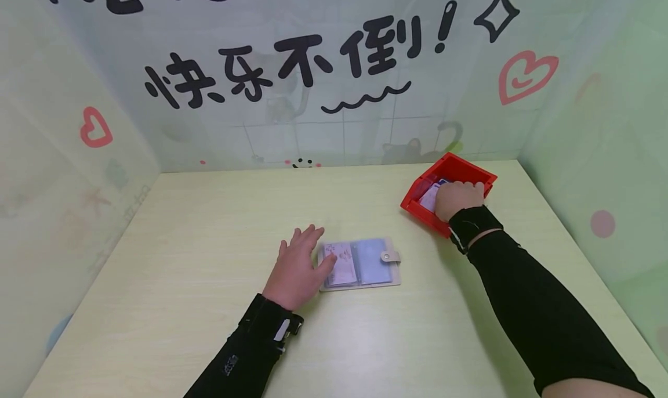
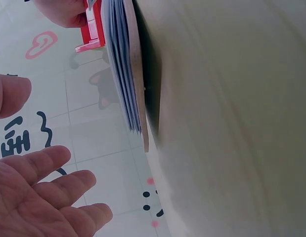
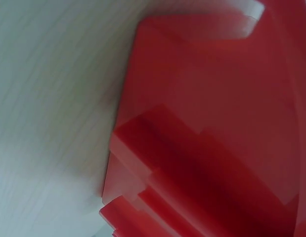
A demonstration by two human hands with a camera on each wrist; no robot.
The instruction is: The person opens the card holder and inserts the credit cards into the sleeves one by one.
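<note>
A small card album (image 1: 373, 263) lies spread out on the table, with a pink patterned card (image 1: 340, 263) on its left page and a snap strap on its right edge. My left hand (image 1: 297, 270) is at the album's left side, fingers spread and holding nothing; the left wrist view shows the fingers (image 2: 68, 190) apart from the page edges. At the back right, my right hand (image 1: 459, 201) reaches into a red bin (image 1: 425, 215). Its fingertips are hidden there, beside pale purple cards (image 1: 430, 196). Only the bin's red walls (image 3: 217, 98) appear in the right wrist view.
The pale wooden table (image 1: 209, 230) runs back to a printed cloth backdrop (image 1: 313, 137) with dark lettering. Similar cloth walls stand at the left and right sides. The red bin sits near the table's back right corner.
</note>
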